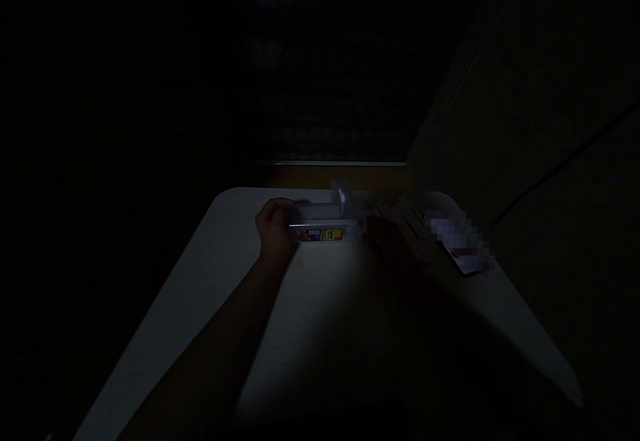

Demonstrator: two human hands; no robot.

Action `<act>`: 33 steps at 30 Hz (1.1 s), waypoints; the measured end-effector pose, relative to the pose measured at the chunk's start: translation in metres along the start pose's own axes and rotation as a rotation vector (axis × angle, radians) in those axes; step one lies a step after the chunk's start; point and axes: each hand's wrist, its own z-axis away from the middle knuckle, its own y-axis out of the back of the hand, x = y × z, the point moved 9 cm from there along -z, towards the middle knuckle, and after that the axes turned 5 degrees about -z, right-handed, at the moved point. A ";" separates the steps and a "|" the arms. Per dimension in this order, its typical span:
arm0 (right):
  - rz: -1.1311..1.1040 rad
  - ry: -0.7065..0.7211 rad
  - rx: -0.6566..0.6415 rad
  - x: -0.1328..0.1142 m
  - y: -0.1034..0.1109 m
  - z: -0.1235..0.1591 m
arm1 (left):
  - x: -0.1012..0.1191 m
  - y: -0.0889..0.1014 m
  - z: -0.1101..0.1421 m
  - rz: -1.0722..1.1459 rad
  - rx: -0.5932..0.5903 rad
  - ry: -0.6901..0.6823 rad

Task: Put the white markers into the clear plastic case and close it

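Slants the left forearm [225, 321] and the dim right forearm [465, 327] forward and inward from opposite lower sides. Holds the left hand [273, 231] palm inward, with bent fingers [281, 202] curling over at the top. Reaches the right hand [390, 241] into shadow, too dark for reading its grip.

There are one box [320, 223], one phone [457, 244], one table [210, 261], several dim rods [407, 222].

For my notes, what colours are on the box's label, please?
The label is mainly blue and yellow, with some red, seen in the head view.
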 end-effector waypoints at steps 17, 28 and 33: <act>-0.203 0.267 -0.039 -0.008 0.004 -0.013 | -0.007 0.003 -0.006 0.077 0.027 0.051; -0.127 0.284 -0.056 -0.004 0.002 -0.010 | -0.008 0.004 -0.006 0.058 0.068 0.081; -0.089 0.272 -0.028 0.001 0.002 -0.005 | -0.013 0.004 -0.007 0.106 0.079 0.118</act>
